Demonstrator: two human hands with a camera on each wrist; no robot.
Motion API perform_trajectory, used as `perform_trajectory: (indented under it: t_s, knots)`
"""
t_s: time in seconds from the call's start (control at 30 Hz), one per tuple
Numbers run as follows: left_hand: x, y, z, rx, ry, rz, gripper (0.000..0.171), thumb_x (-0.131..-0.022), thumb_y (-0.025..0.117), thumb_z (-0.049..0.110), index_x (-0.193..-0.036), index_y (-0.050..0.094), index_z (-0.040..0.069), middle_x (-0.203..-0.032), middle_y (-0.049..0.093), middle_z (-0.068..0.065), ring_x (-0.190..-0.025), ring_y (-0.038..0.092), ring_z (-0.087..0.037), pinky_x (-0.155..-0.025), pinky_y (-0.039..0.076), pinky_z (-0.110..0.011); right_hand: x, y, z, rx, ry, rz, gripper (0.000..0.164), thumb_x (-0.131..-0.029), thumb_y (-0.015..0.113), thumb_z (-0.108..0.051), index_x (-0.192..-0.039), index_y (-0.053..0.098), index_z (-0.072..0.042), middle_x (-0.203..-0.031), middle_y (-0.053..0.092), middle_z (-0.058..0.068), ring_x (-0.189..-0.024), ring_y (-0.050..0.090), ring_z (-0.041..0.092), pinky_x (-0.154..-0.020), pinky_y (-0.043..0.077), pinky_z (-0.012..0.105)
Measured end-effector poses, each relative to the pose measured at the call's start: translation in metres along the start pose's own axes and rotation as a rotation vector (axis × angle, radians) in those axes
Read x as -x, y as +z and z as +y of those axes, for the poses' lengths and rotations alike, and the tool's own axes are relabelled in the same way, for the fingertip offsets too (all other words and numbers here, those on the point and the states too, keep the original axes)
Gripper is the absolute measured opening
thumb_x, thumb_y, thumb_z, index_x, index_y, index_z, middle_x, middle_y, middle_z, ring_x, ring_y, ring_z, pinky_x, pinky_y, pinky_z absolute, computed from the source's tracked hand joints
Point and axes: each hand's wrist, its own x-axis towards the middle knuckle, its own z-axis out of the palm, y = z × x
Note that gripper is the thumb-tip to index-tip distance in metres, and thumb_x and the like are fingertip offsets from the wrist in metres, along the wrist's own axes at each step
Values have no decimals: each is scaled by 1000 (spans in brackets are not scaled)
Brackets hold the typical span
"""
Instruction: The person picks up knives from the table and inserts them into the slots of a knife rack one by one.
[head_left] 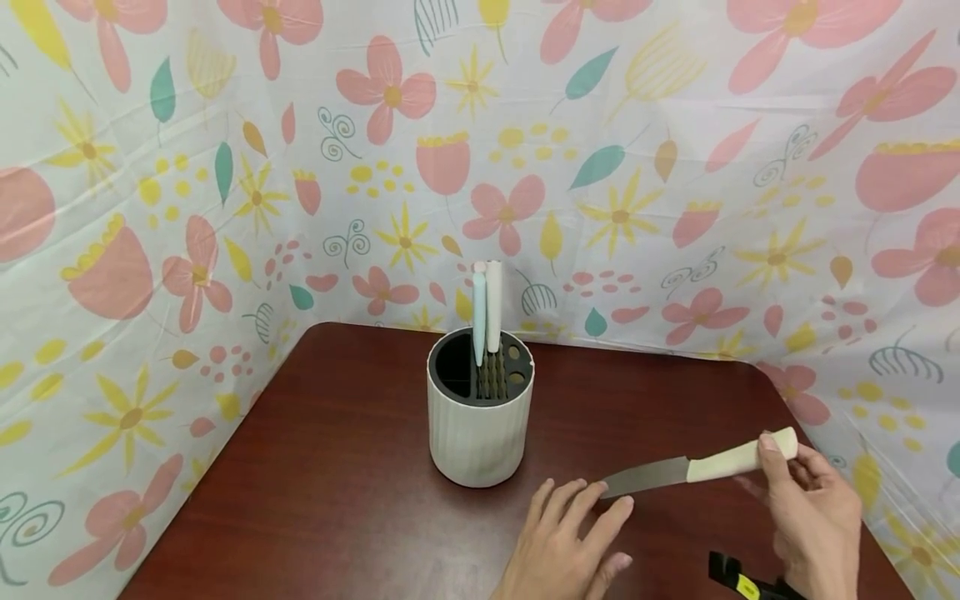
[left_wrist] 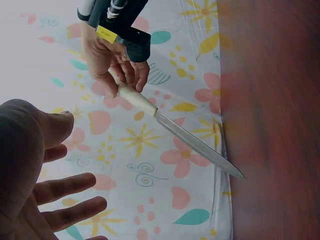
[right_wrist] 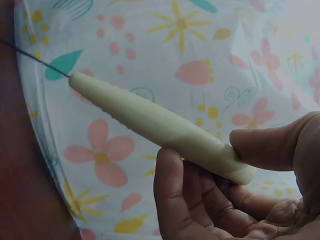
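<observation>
A kitchen knife [head_left: 697,472] with a cream handle is held by my right hand [head_left: 817,508], which pinches the end of the handle between thumb and fingers. Its blade [left_wrist: 200,147] points left and, in the left wrist view, slants down toward the tabletop. In the right wrist view the handle [right_wrist: 150,120] fills the middle, and only a thin line of blade shows. My left hand [head_left: 566,542] has its fingers spread and holds nothing; in the head view its fingertips overlap the blade tip, while the left wrist view shows them apart from the knife.
A white ribbed knife block [head_left: 480,442] with a black slotted top stands mid-table. A light blue handle [head_left: 480,317] and a white handle [head_left: 494,308] stick up from its slots. Floral cloth [head_left: 622,167] hangs behind and beside the dark red-brown table [head_left: 315,467].
</observation>
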Motion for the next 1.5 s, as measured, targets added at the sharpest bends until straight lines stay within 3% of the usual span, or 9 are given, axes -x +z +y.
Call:
perform_trajectory:
  t_s: [0.33,0.5,0.67,0.87,1.03,1.23,1.5]
  knots:
    - [-2,-3,-2,31,-21,-16,44,-110,32,45,-139,59,26,-127,66,2,-118,63,-17,-94,55,-46,11,6,-5,-51,-97,-10,38,-87,78,-37,-117,62,-21,-86,62,-12,-66,68,5,-63,60,22]
    - [-4,-4,-3,34,-29,-4,47,-111,30,44,-144,55,22,-129,66,2,-119,63,-18,-95,55,-46,18,9,-8,-153,-214,-67,26,-89,78,-22,-113,68,-17,-88,74,-14,-73,72,5,-62,60,23]
    - [-6,-4,-4,44,-23,14,49,-111,30,43,-146,53,18,-129,66,1,-117,64,-19,-95,55,-44,25,13,-14,-228,-309,-104,26,-90,76,-13,-114,69,-12,-95,79,-9,-79,75,5,-64,60,22]
    - [-8,-5,-6,75,-23,37,49,-110,33,42,-145,54,15,-128,65,-4,-112,64,-19,-93,55,-40,37,17,-28,-160,-324,0,32,-85,82,-13,-113,70,-11,-89,78,-10,-70,72,4,-59,57,19]
    - [-15,-9,-11,95,-27,42,48,-109,40,41,-146,53,14,-129,63,-5,-111,63,-19,-93,54,-38,48,23,-38,19,-375,102,36,-83,85,-21,-116,72,-15,-87,74,-16,-76,67,2,-57,51,13]
    - [-24,-15,-19,101,-45,55,50,-107,45,40,-148,50,12,-132,62,-6,-111,64,-19,-96,52,-33,61,33,-45,-5,-511,74,36,-82,85,-11,-116,73,-7,-94,77,-10,-83,70,3,-62,52,9]
    - [-26,-18,-24,100,-65,65,50,-107,46,39,-148,50,11,-134,61,-7,-110,65,-20,-94,53,-32,76,45,-56,178,-621,91,35,-83,84,-15,-116,73,-10,-94,77,-14,-83,69,1,-65,52,10]
